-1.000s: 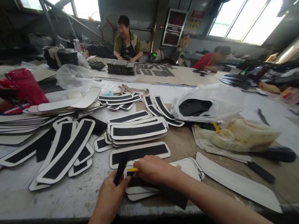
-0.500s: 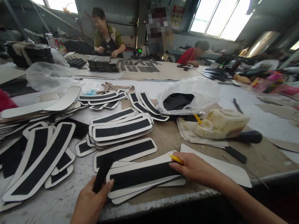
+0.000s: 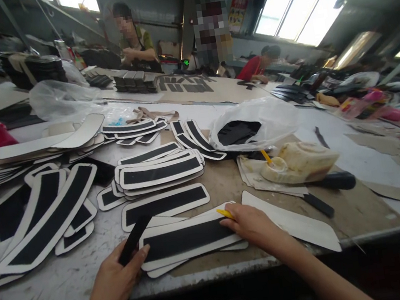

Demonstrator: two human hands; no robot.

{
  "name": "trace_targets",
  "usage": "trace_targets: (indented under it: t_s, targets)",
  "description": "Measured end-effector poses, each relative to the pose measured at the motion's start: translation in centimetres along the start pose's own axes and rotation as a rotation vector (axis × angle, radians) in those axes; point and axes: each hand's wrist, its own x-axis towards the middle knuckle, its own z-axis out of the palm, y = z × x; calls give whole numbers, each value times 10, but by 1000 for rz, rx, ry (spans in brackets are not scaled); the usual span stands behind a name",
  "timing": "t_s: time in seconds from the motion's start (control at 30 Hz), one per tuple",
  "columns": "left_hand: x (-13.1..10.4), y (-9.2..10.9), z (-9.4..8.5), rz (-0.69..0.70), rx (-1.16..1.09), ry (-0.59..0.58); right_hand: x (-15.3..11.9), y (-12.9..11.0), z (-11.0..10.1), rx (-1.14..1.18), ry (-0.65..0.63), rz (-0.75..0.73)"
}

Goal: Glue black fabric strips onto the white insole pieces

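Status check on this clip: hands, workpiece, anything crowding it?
Left hand pinching a black strip. Right hand with a yellow tool, pressing on the black-faced white panel. More panels stacked underneath; a white blank close on the right.

"How many people sat at the far tables?"
"Two: a person in an apron (image 3: 133, 42) and a person in red (image 3: 258, 65)."
"Clear plastic bags?"
"Two, the left bag (image 3: 55, 98) and the right bag (image 3: 256, 127)."
"Yellow tools?"
"Two: a yellow tool (image 3: 226, 213) in hand, a yellow-handled brush (image 3: 267, 157) in paste."
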Motion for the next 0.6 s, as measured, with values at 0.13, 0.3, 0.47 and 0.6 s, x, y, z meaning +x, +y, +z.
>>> trace_targets:
  t_s: [0.13, 0.3, 0.47, 0.6]
  targets:
    - [0, 3, -2, 75, 100, 54, 2, 3, 6, 9, 3, -5]
    - [-5, 12, -3, 85, 272, 62, 5, 3, 10, 18, 13, -10]
    - [-19, 16, 6, 263, 411, 221, 4, 2, 10, 38, -10, 11]
    - [-20, 17, 6, 303, 417, 211, 3, 4, 11, 57, -4, 2]
